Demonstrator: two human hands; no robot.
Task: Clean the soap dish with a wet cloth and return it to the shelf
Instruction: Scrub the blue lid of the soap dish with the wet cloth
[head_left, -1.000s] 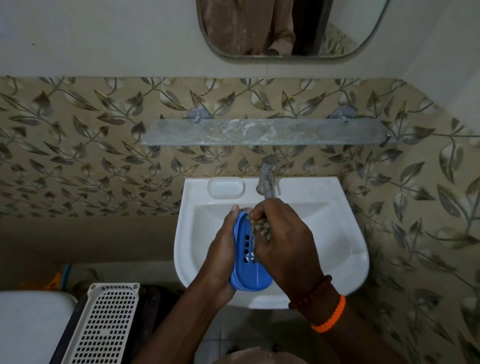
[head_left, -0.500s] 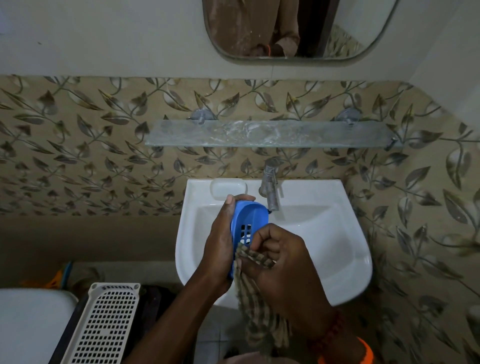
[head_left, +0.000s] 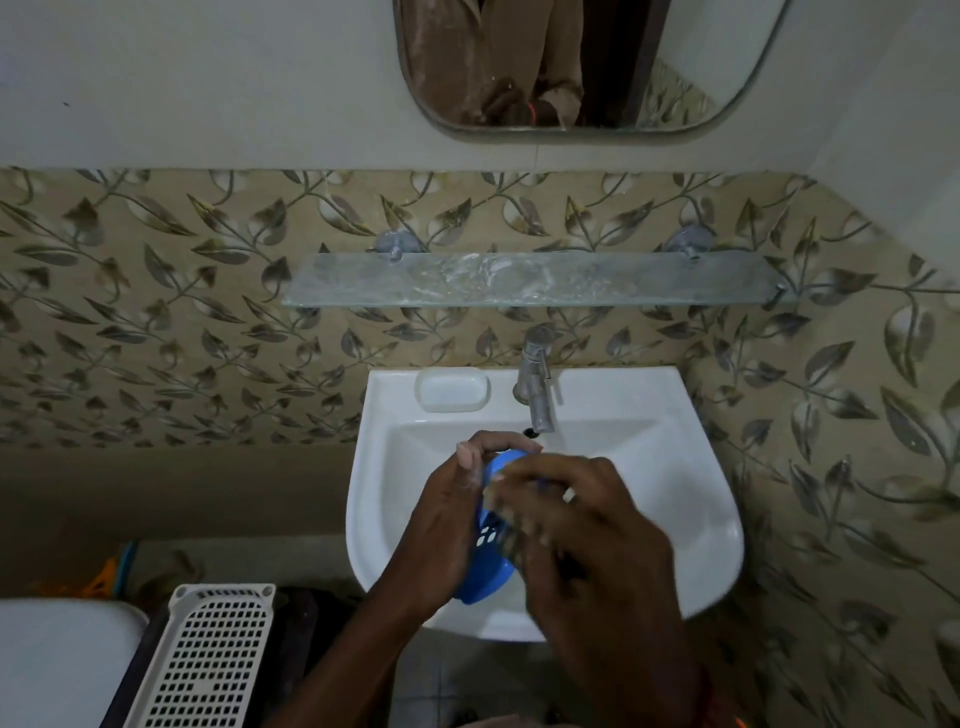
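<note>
Over the white sink (head_left: 691, 499) I hold a blue slotted soap dish (head_left: 488, 574) on its edge. My left hand (head_left: 441, 525) grips the dish from the left, fingers curled over its top rim. My right hand (head_left: 587, 545) is blurred with motion and covers most of the dish's inside. It holds a checked cloth (head_left: 511, 543), of which only a small patch shows between my fingers and the dish. The glass shelf (head_left: 540, 278) is mounted on the wall above the tap and carries nothing.
A steel tap (head_left: 535, 387) juts over the basin just beyond my hands. A moulded soap recess (head_left: 452, 389) lies left of it. A white perforated basket (head_left: 202, 660) stands low left, beside a white toilet tank lid (head_left: 52, 654). A mirror (head_left: 576, 62) hangs above.
My right hand with the cloth has moved back up over the dish's inside, and the hanging cloth is now hidden under it. The dish sits a little lower in the basin.
</note>
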